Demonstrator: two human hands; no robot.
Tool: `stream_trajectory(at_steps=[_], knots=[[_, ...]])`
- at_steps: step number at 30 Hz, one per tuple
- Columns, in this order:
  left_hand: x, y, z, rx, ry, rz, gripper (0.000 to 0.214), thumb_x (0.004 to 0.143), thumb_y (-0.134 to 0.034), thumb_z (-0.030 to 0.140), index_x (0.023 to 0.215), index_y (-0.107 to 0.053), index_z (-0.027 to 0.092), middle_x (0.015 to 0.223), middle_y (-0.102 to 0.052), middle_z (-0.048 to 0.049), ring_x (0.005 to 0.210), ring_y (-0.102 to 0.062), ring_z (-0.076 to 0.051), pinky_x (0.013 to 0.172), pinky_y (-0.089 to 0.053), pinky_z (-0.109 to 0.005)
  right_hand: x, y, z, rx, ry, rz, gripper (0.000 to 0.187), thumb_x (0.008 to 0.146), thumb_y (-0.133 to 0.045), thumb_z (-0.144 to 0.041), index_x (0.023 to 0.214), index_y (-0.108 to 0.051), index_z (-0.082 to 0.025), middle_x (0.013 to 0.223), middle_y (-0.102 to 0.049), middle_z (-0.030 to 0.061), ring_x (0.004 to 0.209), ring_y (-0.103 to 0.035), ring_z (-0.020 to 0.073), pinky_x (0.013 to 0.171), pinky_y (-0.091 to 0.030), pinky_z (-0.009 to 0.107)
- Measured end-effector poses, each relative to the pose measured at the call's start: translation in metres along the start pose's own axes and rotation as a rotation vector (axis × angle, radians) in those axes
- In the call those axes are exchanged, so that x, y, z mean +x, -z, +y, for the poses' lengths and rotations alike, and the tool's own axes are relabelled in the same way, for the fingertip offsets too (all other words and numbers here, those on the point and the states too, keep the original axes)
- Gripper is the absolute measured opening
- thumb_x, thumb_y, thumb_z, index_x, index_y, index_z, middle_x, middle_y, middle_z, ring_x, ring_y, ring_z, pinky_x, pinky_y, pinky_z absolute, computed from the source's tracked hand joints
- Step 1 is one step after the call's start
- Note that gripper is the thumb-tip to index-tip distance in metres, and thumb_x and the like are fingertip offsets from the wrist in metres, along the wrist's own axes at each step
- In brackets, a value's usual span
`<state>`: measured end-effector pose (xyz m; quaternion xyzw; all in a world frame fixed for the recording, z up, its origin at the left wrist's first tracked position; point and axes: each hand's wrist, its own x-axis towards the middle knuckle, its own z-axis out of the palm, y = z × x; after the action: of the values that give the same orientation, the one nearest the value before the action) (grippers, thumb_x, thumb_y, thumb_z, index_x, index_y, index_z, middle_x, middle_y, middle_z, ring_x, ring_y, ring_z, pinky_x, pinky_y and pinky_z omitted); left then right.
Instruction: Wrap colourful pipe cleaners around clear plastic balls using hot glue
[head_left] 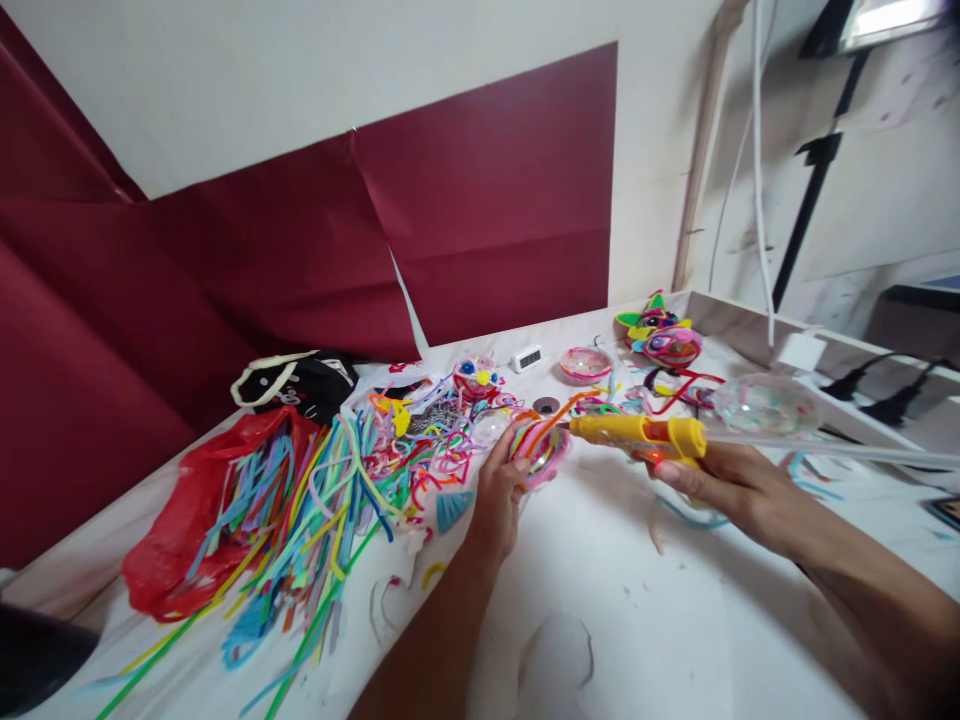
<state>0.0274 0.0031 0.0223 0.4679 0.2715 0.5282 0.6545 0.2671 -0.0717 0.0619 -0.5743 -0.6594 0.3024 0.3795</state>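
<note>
My left hand (502, 485) is closed around a clear plastic half-ball (546, 462) wound with pink and orange pipe cleaners. An orange pipe cleaner (576, 402) sticks up from its rim, its free end pointing right. In my right hand (724, 490) is a yellow hot glue gun (634, 434), held level with a small red light glowing near the grip. Its nozzle points left and comes right up to the half-ball's edge; whether it touches, I cannot tell. Glue at the tip is too small to make out.
Left lies a red plastic bag (161, 570) spilling pipe cleaners (330, 500). Behind are a black pouch (322, 385), a small white digital display (527, 358), another decorated bowl (586, 365) and a finished-looking colourful figure (664, 335). Clear plastic domes (765, 405) and a power strip with plugs (892, 395) stand right.
</note>
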Motion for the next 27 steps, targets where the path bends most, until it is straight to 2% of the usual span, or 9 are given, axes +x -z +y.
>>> stream_trajectory(at_steps=[4,10,15,17,21,27], knots=[[0.000,-0.001,0.001,0.000,-0.005,-0.004,0.056,0.075,-0.061,0.028,0.130,-0.055,0.022,0.131,-0.060,-0.0103,0.122,-0.054,-0.032,0.087,-0.053,-0.040,0.001,0.001,-0.001,0.021,-0.004,-0.001,0.046,0.083,-0.055,-0.057,0.101,-0.069,-0.017,0.087,-0.069,0.0061,0.081,-0.061,0.0285,0.073,-0.049,0.037],[0.000,0.000,0.000,0.013,0.007,0.018,0.057,0.073,-0.062,0.027,0.130,-0.056,0.022,0.129,-0.061,-0.0090,0.119,-0.055,-0.030,0.090,-0.052,-0.039,0.002,0.000,0.002,0.031,0.006,-0.013,0.050,0.083,-0.054,-0.059,0.109,-0.068,-0.018,0.093,-0.070,0.0065,0.086,-0.063,0.0303,0.075,-0.050,0.038],[0.000,-0.001,-0.001,0.006,0.017,0.011,0.054,0.072,-0.062,0.027,0.126,-0.059,0.022,0.129,-0.061,-0.0083,0.116,-0.056,-0.030,0.087,-0.053,-0.040,0.000,0.001,-0.008,0.073,0.014,-0.032,0.047,0.084,-0.056,-0.056,0.109,-0.070,-0.019,0.108,-0.071,0.0090,0.105,-0.061,0.0346,0.091,-0.048,0.040],[0.001,-0.001,-0.001,0.013,0.023,0.008,0.054,0.072,-0.063,0.028,0.125,-0.059,0.022,0.127,-0.062,-0.0085,0.115,-0.057,-0.031,0.086,-0.053,-0.040,-0.003,0.001,-0.013,0.073,0.009,-0.043,0.047,0.084,-0.056,-0.056,0.108,-0.070,-0.019,0.107,-0.071,0.0096,0.105,-0.061,0.0358,0.094,-0.047,0.042],[0.001,-0.002,-0.001,0.003,0.032,0.024,0.053,0.072,-0.063,0.027,0.125,-0.059,0.022,0.126,-0.063,-0.0090,0.116,-0.057,-0.031,0.085,-0.054,-0.039,-0.006,-0.001,-0.015,0.077,0.002,-0.046,0.050,0.080,-0.057,-0.062,0.100,-0.073,-0.019,0.094,-0.073,0.0096,0.100,-0.063,0.0378,0.092,-0.049,0.045],[0.001,-0.003,-0.002,-0.003,0.046,0.035,0.057,0.072,-0.064,0.027,0.128,-0.056,0.019,0.127,-0.062,-0.0114,0.116,-0.058,-0.033,0.086,-0.053,-0.041,-0.006,-0.004,-0.010,0.029,0.021,-0.066,0.052,0.080,-0.057,-0.063,0.100,-0.073,-0.018,0.089,-0.072,0.0079,0.087,-0.066,0.0327,0.079,-0.053,0.038]])
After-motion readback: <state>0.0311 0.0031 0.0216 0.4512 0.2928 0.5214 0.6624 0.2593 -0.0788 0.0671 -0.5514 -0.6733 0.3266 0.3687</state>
